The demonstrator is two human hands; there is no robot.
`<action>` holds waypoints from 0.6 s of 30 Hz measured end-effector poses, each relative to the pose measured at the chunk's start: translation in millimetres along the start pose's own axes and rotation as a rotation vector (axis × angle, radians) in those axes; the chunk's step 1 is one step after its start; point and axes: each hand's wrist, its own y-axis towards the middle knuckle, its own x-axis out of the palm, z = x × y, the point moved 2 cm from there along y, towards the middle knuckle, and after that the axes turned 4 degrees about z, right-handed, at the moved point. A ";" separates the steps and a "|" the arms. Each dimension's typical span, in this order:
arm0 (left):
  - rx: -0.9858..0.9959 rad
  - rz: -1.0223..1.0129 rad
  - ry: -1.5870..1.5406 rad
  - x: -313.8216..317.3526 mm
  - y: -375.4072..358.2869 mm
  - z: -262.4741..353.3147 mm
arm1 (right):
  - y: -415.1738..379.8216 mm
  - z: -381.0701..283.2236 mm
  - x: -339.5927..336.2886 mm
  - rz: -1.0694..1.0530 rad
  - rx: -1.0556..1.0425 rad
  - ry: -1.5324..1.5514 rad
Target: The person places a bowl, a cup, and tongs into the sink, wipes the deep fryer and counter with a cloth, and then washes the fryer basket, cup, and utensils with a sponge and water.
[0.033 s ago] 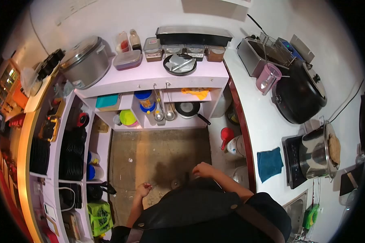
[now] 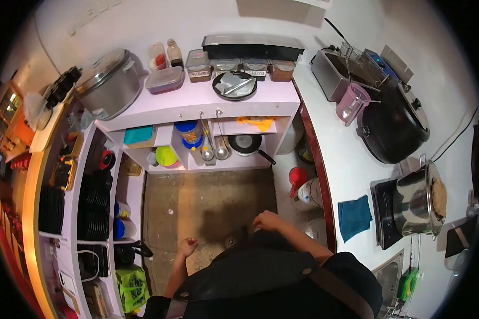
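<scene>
My left hand [image 2: 187, 247] hangs low over the brown floor [image 2: 167, 212], its fingers loosely curled and nothing visible in them. My right hand [image 2: 267, 219] is in front of my body, beside the dark apron [image 2: 255, 266]. Its fingers are bent inward, and whatever they may hold is hidden. Both hands are apart from the counters. Nearest to my right hand, past the floor's right edge, are a red scoop-like item [image 2: 297, 178] and a white container [image 2: 307, 192].
Ahead, a pink shelf counter [image 2: 197, 110] bears a large steel cooker [image 2: 112, 80], lidded tubs and a black pan [image 2: 235, 86]. Ladles [image 2: 222, 151] hang below. On the right counter [image 2: 330, 154] stand a fryer [image 2: 332, 72], a black cooker [image 2: 394, 122], a blue cloth [image 2: 354, 217] and a steel pot [image 2: 415, 204].
The view has shifted very slightly, with the shelf counter and left-hand shelves a few pixels further left. My hands keep almost the same position and shape.
</scene>
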 end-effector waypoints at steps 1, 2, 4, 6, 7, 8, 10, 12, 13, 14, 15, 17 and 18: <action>-0.002 0.001 -0.110 8.8 3.3 12.3 | -9.7 9.8 -3.4 0.006 0.058 -0.061; -0.043 0.049 -0.001 -86.9 45.9 29.8 | 76.6 -13.2 -17.2 0.037 -0.005 0.043; 0.119 0.008 -0.484 -72.7 99.7 69.5 | 86.0 21.6 -52.5 0.151 0.013 0.134; 0.239 0.035 -0.492 -72.9 148.1 130.3 | 110.6 60.6 -80.8 0.200 0.000 0.130; 0.257 0.024 -0.539 -76.7 170.4 155.2 | 122.9 73.5 -100.9 0.233 0.024 0.098; 0.272 0.012 -0.587 -79.0 190.6 179.7 | 134.4 87.2 -121.8 0.263 0.048 0.067; 0.297 -0.028 -0.718 -88.5 226.3 236.8 | 159.1 110.8 -174.7 0.510 0.012 0.164; 0.328 -0.134 -0.807 -92.4 250.1 288.4 | 185.7 128.2 -238.1 0.634 0.040 -0.040; 0.343 -0.158 -0.928 -95.4 263.0 314.9 | 190.4 126.1 -272.6 0.738 0.051 0.001; 0.348 -0.188 -1.053 -95.9 276.7 341.5 | 193.4 120.9 -304.6 0.844 0.065 0.032; 0.323 -0.228 -1.076 -97.5 288.3 365.0 | 200.7 123.2 -326.8 0.939 0.014 0.116; 0.303 -0.287 -1.134 -100.6 314.9 397.7 | 215.5 121.7 -363.5 1.051 0.019 0.269; 0.293 -0.283 -1.133 -101.9 324.3 409.6 | 226.0 119.1 -374.4 1.060 0.084 0.357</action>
